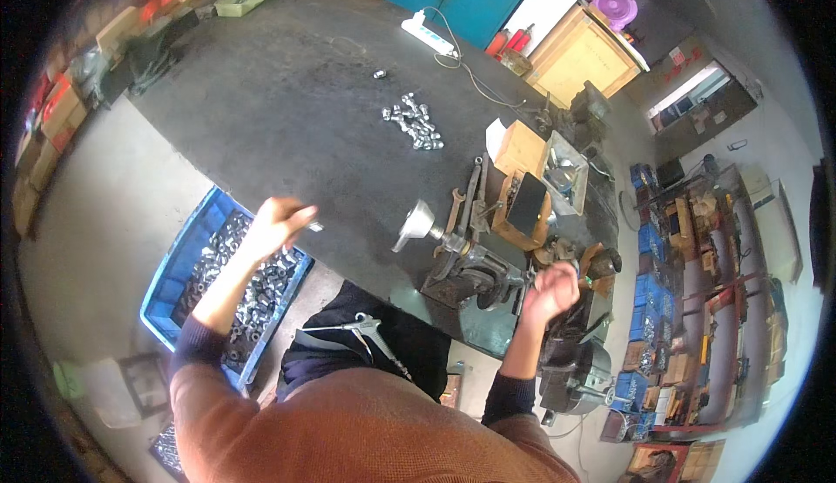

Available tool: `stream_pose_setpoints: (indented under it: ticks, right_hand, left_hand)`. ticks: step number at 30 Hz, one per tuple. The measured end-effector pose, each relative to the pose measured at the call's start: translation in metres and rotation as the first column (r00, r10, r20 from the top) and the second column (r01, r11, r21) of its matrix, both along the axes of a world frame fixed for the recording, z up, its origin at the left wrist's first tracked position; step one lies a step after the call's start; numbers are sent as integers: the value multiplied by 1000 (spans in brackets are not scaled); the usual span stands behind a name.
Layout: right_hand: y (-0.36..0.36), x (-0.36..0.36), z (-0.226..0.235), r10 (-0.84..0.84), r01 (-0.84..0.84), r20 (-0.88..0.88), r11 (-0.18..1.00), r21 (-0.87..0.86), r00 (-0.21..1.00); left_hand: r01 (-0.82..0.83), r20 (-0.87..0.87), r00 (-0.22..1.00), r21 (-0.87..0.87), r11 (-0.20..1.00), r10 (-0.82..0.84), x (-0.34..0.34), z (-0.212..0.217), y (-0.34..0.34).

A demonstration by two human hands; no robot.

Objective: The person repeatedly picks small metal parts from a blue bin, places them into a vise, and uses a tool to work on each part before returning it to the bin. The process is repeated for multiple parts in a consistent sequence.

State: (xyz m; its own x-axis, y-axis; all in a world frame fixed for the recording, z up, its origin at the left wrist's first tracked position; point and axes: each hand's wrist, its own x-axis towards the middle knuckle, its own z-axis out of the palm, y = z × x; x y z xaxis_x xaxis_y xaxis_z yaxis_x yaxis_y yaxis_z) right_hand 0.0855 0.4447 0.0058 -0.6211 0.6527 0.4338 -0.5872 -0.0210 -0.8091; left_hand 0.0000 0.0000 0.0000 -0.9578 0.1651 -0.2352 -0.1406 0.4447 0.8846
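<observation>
Brown sweater (374, 422) nearest, we find the left hand (277, 225) pinching a small metal fitting (315, 225) in its fingers, above the table (261, 74) edge, near a blue bin (167, 296) of fittings. The right hand (552, 295) is curled beside a clamping fixture (475, 281) (whether gripping, we cannot tell).

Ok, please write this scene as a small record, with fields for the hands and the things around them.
Left hand: small shiny metal piece at fingertips
Right hand: curled, near grey metal bench fixture; contact unclear
Bin: blue plastic bin, holding many small metal fittings
Tabletop: dark flat tabletop with loose silvery fittings
Front: silver pistol-shaped tool on black cloth
</observation>
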Motion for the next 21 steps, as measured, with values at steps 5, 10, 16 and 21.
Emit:
stream_pose_setpoints:
  ticks: [5, 10, 16, 21]
  right_hand:
    - [-31, 60, -11, -11, 11, 6, 995, -103, 1000]
    - [-29, 62, -73, 19, 60, 242, 947, -315, 970]
    - [-1, 14, -92, -53, 139, 301, 953, -271, 952]
    - [-16, 17, -79, -175, 278, 409, 938, -208, 896]
  left_hand:
    - [-80, -299, 944, -612, 787, -137, 11, -68, -68]
    - [-189, -471, 876, -533, 825, -104, -32, -26, -7]
    - [-1, -509, 826, -430, 903, -242, -156, -18, 149]
    - [118, -348, 851, -602, 790, -393, -222, -36, 227]
